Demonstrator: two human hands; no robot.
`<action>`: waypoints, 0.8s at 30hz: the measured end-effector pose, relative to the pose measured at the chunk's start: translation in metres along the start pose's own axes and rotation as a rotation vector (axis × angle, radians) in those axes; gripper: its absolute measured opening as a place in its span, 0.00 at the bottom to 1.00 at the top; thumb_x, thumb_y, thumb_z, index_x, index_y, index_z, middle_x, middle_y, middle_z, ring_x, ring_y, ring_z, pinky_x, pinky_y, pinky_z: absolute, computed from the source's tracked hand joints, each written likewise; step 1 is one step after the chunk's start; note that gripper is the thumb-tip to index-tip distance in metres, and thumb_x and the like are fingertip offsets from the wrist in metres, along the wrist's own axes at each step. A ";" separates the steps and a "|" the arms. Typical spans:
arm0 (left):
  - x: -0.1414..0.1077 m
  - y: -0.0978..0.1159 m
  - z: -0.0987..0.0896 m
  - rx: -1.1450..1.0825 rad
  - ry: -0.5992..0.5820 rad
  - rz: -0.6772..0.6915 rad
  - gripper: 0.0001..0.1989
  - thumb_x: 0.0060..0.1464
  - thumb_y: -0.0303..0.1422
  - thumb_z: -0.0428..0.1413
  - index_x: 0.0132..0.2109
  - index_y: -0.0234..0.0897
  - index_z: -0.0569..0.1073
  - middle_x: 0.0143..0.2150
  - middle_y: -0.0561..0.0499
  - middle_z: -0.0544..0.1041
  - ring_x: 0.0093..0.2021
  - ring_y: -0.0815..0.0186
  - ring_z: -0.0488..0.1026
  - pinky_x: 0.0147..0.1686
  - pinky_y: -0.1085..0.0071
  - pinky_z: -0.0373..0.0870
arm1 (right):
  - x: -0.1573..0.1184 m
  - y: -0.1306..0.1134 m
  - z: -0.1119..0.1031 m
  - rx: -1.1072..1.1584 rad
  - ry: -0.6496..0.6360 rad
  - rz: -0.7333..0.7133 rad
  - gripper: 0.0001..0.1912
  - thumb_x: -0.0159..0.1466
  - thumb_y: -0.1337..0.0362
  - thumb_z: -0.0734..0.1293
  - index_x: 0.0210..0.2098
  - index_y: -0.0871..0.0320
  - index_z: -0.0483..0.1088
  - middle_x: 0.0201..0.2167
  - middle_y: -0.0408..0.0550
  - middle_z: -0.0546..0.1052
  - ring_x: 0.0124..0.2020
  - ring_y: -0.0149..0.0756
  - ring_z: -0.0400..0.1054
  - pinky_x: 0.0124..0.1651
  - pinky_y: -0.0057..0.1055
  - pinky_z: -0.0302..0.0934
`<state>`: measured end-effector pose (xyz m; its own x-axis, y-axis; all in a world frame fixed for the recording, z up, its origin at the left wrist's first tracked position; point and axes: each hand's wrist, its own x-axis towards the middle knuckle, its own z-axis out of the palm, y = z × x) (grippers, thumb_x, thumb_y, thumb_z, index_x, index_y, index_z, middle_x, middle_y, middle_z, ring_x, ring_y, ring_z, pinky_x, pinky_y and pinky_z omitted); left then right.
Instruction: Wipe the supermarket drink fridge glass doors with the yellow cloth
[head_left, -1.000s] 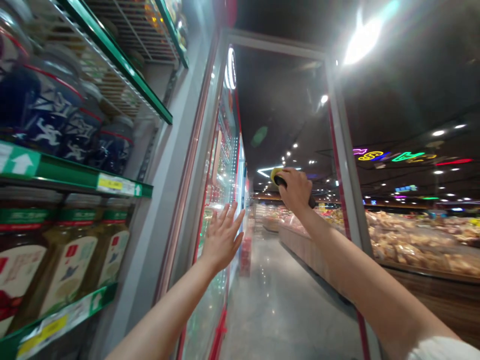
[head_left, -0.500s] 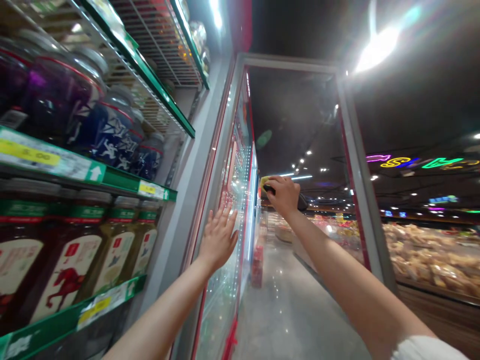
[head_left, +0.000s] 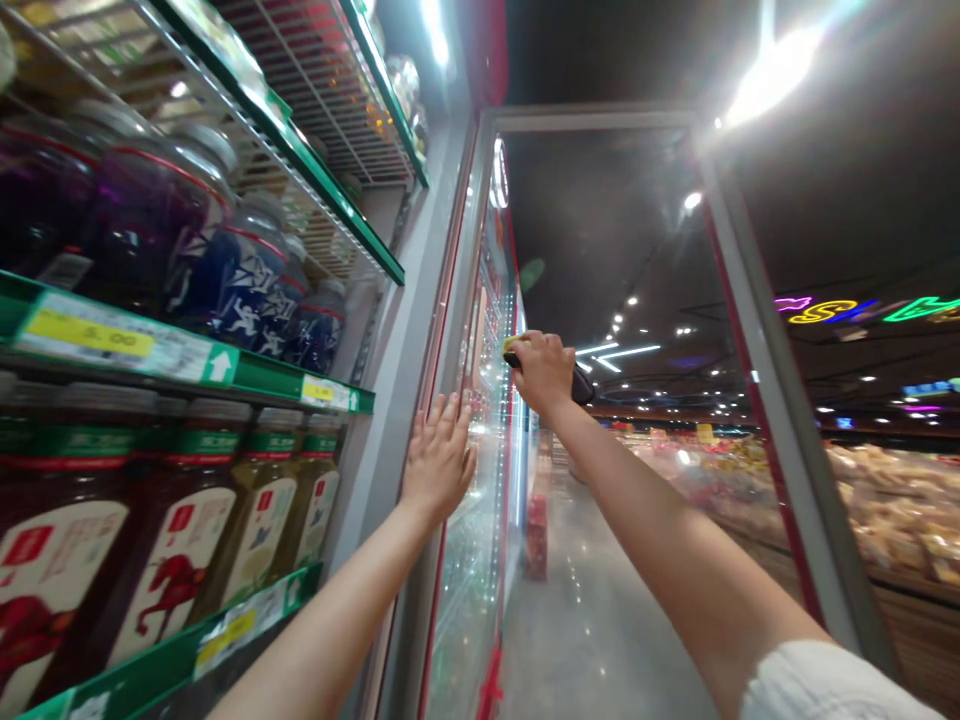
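Pose at arm's length: my left hand [head_left: 439,462] lay spread flat against the glass door [head_left: 472,560], my right hand [head_left: 544,375] sat higher, clenched around a yellow-padded black scrubber [head_left: 581,387].

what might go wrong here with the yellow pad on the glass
The yellow-faced pad in the right hand may slip, since it is pressed on the glass door at full arm's reach. The left hand, pushing flat on the glass, could strain or shift the door. The left forearm passes close to the bottles and might knock them.
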<state>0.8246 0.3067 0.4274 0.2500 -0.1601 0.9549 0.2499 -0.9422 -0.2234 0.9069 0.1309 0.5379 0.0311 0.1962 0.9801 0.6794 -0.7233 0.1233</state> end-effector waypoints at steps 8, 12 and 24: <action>0.006 -0.016 0.000 0.051 0.008 -0.023 0.29 0.67 0.36 0.46 0.72 0.34 0.58 0.76 0.42 0.53 0.76 0.52 0.46 0.72 0.46 0.48 | 0.010 -0.027 0.009 0.068 -0.146 -0.346 0.18 0.66 0.69 0.63 0.52 0.47 0.74 0.60 0.45 0.74 0.60 0.48 0.62 0.54 0.48 0.56; 0.004 -0.020 -0.003 0.060 -0.010 -0.002 0.29 0.66 0.34 0.46 0.72 0.35 0.57 0.76 0.43 0.53 0.76 0.52 0.46 0.72 0.46 0.49 | 0.050 -0.040 0.011 0.123 -0.033 -0.034 0.27 0.65 0.72 0.63 0.62 0.50 0.67 0.60 0.52 0.73 0.57 0.51 0.65 0.52 0.47 0.60; 0.004 -0.031 -0.001 0.075 0.069 0.008 0.28 0.66 0.33 0.46 0.71 0.32 0.59 0.73 0.41 0.60 0.76 0.55 0.50 0.72 0.49 0.51 | 0.105 -0.044 0.039 0.362 0.076 -0.329 0.25 0.66 0.72 0.63 0.61 0.54 0.70 0.64 0.51 0.71 0.63 0.44 0.64 0.66 0.42 0.58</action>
<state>0.8167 0.3352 0.4385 0.1876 -0.1899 0.9637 0.3179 -0.9166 -0.2425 0.9086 0.2095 0.6292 -0.2720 0.3168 0.9087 0.8560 -0.3517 0.3788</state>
